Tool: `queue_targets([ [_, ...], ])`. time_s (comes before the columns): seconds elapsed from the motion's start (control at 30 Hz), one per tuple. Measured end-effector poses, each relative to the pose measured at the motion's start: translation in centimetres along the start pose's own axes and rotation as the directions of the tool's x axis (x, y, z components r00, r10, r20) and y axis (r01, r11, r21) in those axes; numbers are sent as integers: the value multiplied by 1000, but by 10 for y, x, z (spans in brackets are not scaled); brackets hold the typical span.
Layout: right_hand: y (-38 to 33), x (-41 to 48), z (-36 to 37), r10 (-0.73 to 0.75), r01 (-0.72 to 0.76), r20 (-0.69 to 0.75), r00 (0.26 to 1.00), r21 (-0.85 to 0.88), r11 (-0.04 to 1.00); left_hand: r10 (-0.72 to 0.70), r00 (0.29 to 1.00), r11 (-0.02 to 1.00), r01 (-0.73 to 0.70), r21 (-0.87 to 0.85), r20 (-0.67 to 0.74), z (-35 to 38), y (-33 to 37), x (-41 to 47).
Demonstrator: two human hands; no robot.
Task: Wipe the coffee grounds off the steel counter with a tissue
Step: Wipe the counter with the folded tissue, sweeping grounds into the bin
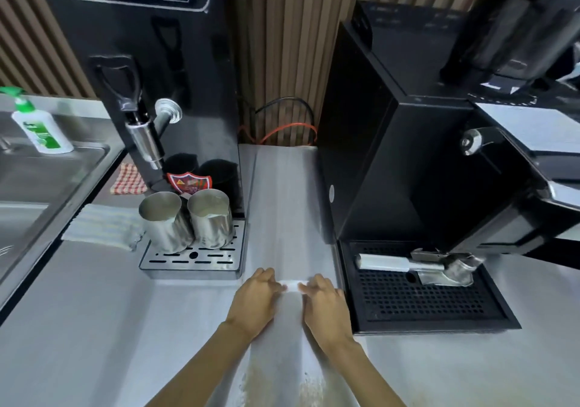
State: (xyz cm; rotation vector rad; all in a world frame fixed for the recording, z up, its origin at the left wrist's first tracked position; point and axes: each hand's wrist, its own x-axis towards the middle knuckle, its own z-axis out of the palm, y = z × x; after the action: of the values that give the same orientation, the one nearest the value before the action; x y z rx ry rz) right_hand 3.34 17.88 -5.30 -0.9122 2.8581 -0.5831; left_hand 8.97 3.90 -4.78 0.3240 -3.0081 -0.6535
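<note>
Steel counter (94, 328) is viewed from above, with a bare lane left between two black machines.

- White tissue (293, 286) is laid flat on the counter in that lane, level with the front edges of both drip trays. Only a short strip is seen; the rest is covered by the hands.
- Left hand (255, 295) is set palm down on the tissue's left end, fingers curled over it and gripping it.
- Right hand (324, 301) is set the same way on the right end, fingers bent onto the paper and clamped on it.
- Coffee grounds (251, 381) are scattered as brown specks between the forearms, at the lower edge of view, nearer the person than the tissue and not touched by it.

Surroundings:
- Hot-water dispenser (157, 61) is placed left of the lane. Two steel pitchers (212, 217) are stood upright, side by side, on its slotted drip tray (194, 260).
- A white striped cloth (103, 226) is folded just left of that tray. A red checked cloth (128, 180) is laid behind it.
- A sink (31, 187) is set at far left, with a green-capped pump bottle (40, 127) on its rim.
- Coffee machine (392, 155) is placed right of the lane. A portafilter (417, 264) is laid on its perforated black tray (430, 306).
</note>
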Motion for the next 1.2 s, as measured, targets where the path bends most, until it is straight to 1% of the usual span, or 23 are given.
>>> queue_targets([
  [0.1,4,-1,-4,-5,5,4,1000,-16,1000,-8,1000,995,6,-96,-15,3,-3,-13],
  [0.13,5,2,-6,-4,4,19,1000,-15,1000,-7,1000,995,6,-103,-4,3,-4,-15],
  [0.2,3,12,-13,29,-32,84,996,33,999,-5,1000,995,3,-104,-15,0,-2,-11],
  [0.27,2,23,-21,67,-81,148,987,92,992,-52,999,986,51,-159,-4,-4,-4,-6],
  [0.37,-3,38,-34,69,-96,190,979,136,986,-97,995,976,96,-197,5,-8,-10,4],
  [0.43,-7,50,-44,62,-91,200,978,137,986,-92,996,979,90,-182,-4,-16,-11,14],
  [0.5,-9,66,-53,68,-91,170,983,133,987,-68,997,991,65,-120,-20,-28,-10,31],
  [0.57,-9,83,-60,71,-84,114,991,118,989,-49,998,999,48,-21,-28,-40,-6,54],
  [0.67,-10,113,-60,67,-72,47,997,113,991,-61,997,993,64,102,-38,-58,-3,94],
  [0.8,-10,163,-46,130,-131,17,991,183,974,-117,990,974,130,184,-77,-67,-11,149],
  [0.87,-11,188,-35,177,-172,-3,984,214,961,-164,983,969,176,173,-82,-62,-20,176],
  [0.93,-12,215,-23,219,-201,-55,974,236,951,-223,971,961,233,148,-82,-53,-31,200],
  [1.0,-13,243,-12,252,-216,-113,961,264,940,-279,953,951,291,100,-122,-45,-39,223],
  [1.1,-13,281,0,290,-223,-158,944,343,912,-280,927,956,293,14,-251,-31,-42,255],
  [1.2,-10,308,8,300,-207,-204,932,382,901,-298,910,953,299,-41,-288,-25,-42,280],
])
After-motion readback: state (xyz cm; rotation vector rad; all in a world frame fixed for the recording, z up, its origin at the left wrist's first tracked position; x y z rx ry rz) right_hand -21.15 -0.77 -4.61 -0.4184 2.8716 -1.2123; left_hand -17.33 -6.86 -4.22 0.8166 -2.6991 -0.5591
